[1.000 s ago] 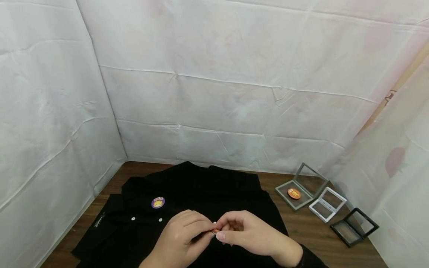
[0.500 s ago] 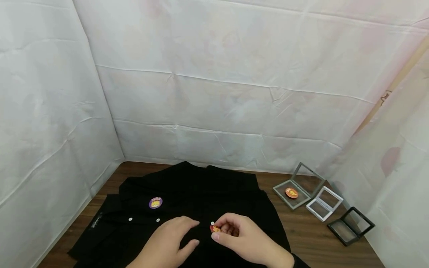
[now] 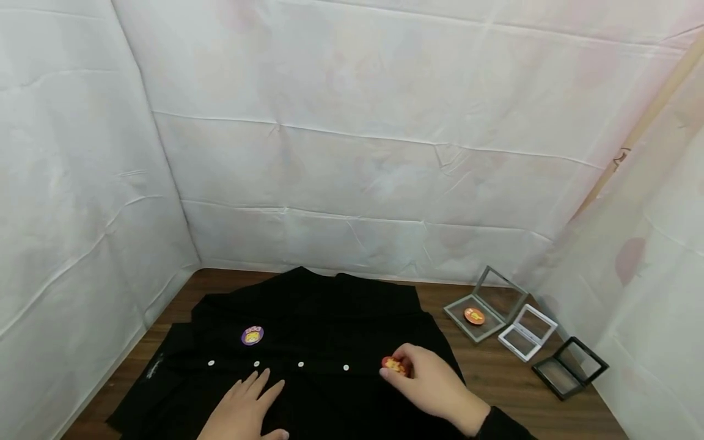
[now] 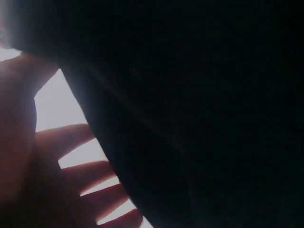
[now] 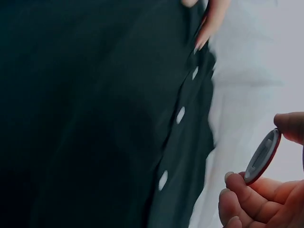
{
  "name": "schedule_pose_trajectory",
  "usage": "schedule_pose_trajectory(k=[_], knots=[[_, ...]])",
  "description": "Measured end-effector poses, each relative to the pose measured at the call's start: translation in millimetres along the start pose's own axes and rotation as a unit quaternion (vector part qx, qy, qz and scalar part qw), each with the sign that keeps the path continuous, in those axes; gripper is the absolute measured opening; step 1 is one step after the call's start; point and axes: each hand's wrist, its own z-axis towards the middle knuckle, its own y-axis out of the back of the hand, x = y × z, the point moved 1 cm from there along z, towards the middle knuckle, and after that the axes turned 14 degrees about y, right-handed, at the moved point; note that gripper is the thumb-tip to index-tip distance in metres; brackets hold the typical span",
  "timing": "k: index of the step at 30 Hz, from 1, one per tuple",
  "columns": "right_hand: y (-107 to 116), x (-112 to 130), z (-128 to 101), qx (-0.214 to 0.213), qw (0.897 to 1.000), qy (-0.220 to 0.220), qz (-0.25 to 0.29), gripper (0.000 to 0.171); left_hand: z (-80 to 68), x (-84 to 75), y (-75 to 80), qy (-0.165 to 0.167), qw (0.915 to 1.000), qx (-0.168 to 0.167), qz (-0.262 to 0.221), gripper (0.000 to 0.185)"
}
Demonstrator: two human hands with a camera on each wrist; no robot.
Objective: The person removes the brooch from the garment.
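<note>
Black shirt point(image 3: 308, 342) lower centre | my right hand point(image 3: 426, 382) pinches an orange-red badge point(image 3: 393, 365) by its rim | left hand point(image 3: 244, 406) flat, fingers straight, pressing cloth | best kept taut, badge level.

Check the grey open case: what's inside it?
The grey case lies open on the table with one orange badge in its base. Its lid stands up, clear. What lies under that badge is covered.

My table point(image 3: 497, 373) carries a black shirt point(image 3: 308, 318) and three open cases point(image 3: 525, 335) at right.
</note>
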Motion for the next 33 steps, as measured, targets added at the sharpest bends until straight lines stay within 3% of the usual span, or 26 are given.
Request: schedule_pose_trajectory(k=[8,14,19,25,33], knots=[[23.2,-51.0,-11.8,-0.047,0.990,-0.107,-0.076,0.045,6.8,6.7,-5.4,0.042,0.9985,0.036,-0.007,0.093],[51.0,-81.5,-21.6,-0.045,0.983,-0.146,-0.103,0.066,7.4,4.6,-4.9,0.062,0.9969,0.048,-0.009,0.091],[78.6,-111.0,-32.1,-0.042,0.974,-0.176,-0.134,0.071,7.0,3.1,-2.1,0.076,0.9956,0.055,-0.008,0.092],[109.0,-151.8,-47.4,-0.033,0.959,-0.227,-0.169,0.066,5.3,1.3,0.1,0.072,0.9958,0.056,-0.003,0.091],[127.2,-181.9,-57.7,-0.032,0.945,-0.276,-0.171,0.092,6.2,1.6,-1.9,0.058,0.9972,0.047,-0.007,0.091]])
